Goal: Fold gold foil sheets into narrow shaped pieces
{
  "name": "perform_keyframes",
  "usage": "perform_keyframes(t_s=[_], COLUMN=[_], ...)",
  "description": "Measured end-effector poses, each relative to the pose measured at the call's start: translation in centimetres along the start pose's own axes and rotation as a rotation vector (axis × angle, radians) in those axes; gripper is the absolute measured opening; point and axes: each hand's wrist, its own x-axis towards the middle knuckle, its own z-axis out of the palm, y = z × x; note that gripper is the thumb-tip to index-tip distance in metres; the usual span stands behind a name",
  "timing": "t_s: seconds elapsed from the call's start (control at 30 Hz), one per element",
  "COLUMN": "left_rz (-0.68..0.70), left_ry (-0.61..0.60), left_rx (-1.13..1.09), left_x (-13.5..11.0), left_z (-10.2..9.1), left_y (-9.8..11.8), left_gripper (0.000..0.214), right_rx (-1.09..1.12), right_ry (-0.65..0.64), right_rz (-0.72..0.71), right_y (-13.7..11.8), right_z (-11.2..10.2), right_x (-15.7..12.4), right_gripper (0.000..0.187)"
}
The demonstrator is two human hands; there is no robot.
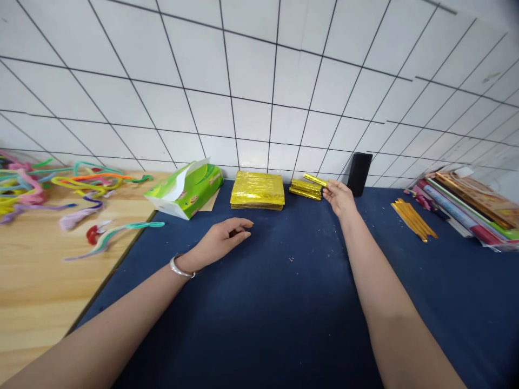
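Observation:
My right hand (pixel 339 198) pinches the right end of a thin rolled strip of shiny gold foil paper (pixel 314 179). The strip slants just above a small pile of similar gold foil rolls (pixel 305 189) near the wall. To the left of that pile lies a thick stack of gold foil sheets (pixel 258 190). My left hand (pixel 227 237), with a silver bangle (pixel 180 267) on the wrist, hovers in front of the stack. Its fingers are slightly curled, thumb apart from them, with nothing held.
A green tissue box (pixel 187 189) stands left of the stack. Colourful fuzzy stems (pixel 87 183) lie on the wooden table (pixel 36 302). A black phone (pixel 359 174) leans on the tiled wall. Flat gold strips (pixel 413 219) and piled books (pixel 470 208) lie right on the dark blue cloth (pixel 259 324).

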Motion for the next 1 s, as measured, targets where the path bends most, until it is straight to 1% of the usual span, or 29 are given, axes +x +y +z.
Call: perform_keyframes(t_s=[0.1,0.2,0.33,0.5,0.63,0.73,0.83,0.93,1.0], left_rz=[0.014,0.034,0.058,0.089,0.106,0.101,0.1,0.099,0.097], left_ry=[-0.014,-0.012,-0.021,-0.025,-0.032,-0.041,-0.055,-0.068,-0.075], left_rx=[0.022,0.035,0.07,0.098,0.109,0.108,0.109,0.115,0.122], left_x=[0.0,0.0,0.0,0.1,0.3,0.3,0.2,0.2,0.2], left_z=[0.0,0.0,-0.1,-0.1,0.0,0.0,0.0,-0.1,-0.1], left_y=[-0.1,-0.1,0.0,-0.2,-0.6,-0.4,0.0,0.2,0.2], left_gripper=[0.032,0.031,0.03,0.031,0.031,0.031,0.031,0.032,0.031], right_rx=[0.001,-0.001,-0.051,-0.161,-0.299,-0.441,-0.603,-0.764,-0.865], right_ry=[-0.025,-0.047,-0.058,0.028,0.112,0.122,0.053,-0.08,-0.178], right_rz=[-0.015,-0.061,-0.104,-0.172,-0.262,-0.325,-0.376,-0.417,-0.447], right_y=[-0.1,0.3,1.1,2.0,2.1,2.0,1.7,1.6,1.6], right_z=[0.0,0.0,0.1,0.2,0.2,0.1,0.3,1.0,1.6], right_x=[0.2,0.1,-0.1,-0.1,-0.3,-1.0,-2.1,-3.2,-3.7], right_gripper=[0.028,0.035,0.032,0.026,0.028,0.031,0.034,0.035,0.029])
